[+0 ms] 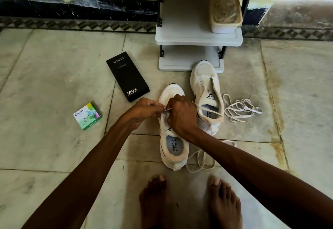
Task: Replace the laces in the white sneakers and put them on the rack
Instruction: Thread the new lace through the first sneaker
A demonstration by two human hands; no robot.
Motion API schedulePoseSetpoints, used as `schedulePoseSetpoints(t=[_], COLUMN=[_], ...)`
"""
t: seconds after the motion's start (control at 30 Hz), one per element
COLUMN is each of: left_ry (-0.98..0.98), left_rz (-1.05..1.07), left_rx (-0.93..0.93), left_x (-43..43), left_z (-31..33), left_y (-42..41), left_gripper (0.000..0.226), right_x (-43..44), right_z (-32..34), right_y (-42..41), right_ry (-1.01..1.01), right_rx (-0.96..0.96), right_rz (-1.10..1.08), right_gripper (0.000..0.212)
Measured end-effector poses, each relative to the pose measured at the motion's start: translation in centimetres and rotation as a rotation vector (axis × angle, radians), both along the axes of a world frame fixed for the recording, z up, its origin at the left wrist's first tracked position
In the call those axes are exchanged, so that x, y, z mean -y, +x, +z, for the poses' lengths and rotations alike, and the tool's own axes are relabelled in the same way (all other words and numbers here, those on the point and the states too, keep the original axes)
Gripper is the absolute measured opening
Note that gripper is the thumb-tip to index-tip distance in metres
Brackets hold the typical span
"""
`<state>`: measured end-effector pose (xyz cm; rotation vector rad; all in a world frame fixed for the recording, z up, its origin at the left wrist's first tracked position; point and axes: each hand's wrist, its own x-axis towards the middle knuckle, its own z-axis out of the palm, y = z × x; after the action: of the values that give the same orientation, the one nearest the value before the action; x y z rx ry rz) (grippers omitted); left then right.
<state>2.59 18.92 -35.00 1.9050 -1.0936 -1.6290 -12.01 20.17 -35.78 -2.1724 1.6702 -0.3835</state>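
Mid-frame, left hand (144,110) and right hand (182,115) pinching flat woven lace (207,108) over near white mesh sneaker (172,149), smooth grey plastic rack (198,37) at top.

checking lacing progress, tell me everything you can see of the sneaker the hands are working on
The near sneaker is white with a mesh-looking upper, dark trim and a pale insole printed SPEED & FLEXIBLE. It stands upright on the floor, toe toward the rack. The left hand and right hand pinch a lace at its eyelets; the lace trails right across the other sneaker.
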Motion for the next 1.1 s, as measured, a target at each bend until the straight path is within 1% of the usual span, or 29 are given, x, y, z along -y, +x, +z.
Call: schedulePoseSetpoints(t=[0.07, 0.17, 0.23, 0.3, 0.4, 0.53, 0.63, 0.7, 0.87, 0.93, 1.0, 1.03, 1.1], left_ry=[0.009, 0.024, 0.055, 0.089, 0.115, 0.119, 0.118, 0.118, 0.13, 0.137, 0.143, 0.145, 0.15], left_rz=[-0.01, -0.005, 0.011, 0.01, 0.023, 0.039, 0.024, 0.017, 0.004, -0.009, -0.008, -0.001, 0.014], left_rx=[-0.005, -0.024, -0.081, -0.105, -0.164, -0.27, -0.288, -0.295, -0.269, -0.246, -0.25, -0.262, -0.292], left_x=[0.1, 0.0, 0.1, 0.4, 0.5, 0.1, 0.1, 0.1, 0.2, 0.4, 0.4, 0.4, 0.3], left_z=[0.0, 0.0, 0.2, 0.2, -0.1, -0.7, -1.0, -1.1, -1.2, -1.0, -1.1, -1.1, -1.0], left_y=[0.2, 0.5, 0.5, 0.5, 0.7, 1.1, 1.4, 1.4, 1.4, 1.5, 1.6, 1.6, 1.7], left_gripper=[0.01, 0.013, 0.019, 0.019, 0.017, 0.014, 0.014, 0.014, 0.019, 0.021, 0.021, 0.021, 0.019], right_x=[0.0, 0.0, -0.1, -0.2, -0.4, -0.5, -0.5, -0.6, -0.9, -0.8, -0.5, -0.3, -0.2], right_z=[0.1, 0.3, 0.3, 0.2, 0.0, -0.4, -0.7, -0.8, -0.6, -0.4, -0.4, -0.5, -0.7], right_y=[-0.3, -0.3, -0.2, 0.1, 0.4, 0.7, 0.8, 0.9, 1.3, 1.3, 1.1, 0.9, 0.7], right_ry=[0.06, 0.088, 0.083, 0.065, 0.022, -0.025, -0.05, -0.05, 0.006, -0.031, -0.102, -0.139, -0.172], right_rx=[0.113, 0.154, 0.148, 0.132, 0.058, -0.032, -0.079, -0.069, 0.043, -0.012, -0.109, -0.148, -0.167], right_rz=[-0.023, -0.022, -0.046, -0.073, -0.095, -0.087, -0.097, -0.122, -0.214, -0.16, -0.049, 0.007, 0.069], right_gripper=[0.018, 0.02, 0.02, 0.016, 0.011, 0.015, 0.016, 0.015, 0.012, 0.009, 0.007, 0.009, 0.022])
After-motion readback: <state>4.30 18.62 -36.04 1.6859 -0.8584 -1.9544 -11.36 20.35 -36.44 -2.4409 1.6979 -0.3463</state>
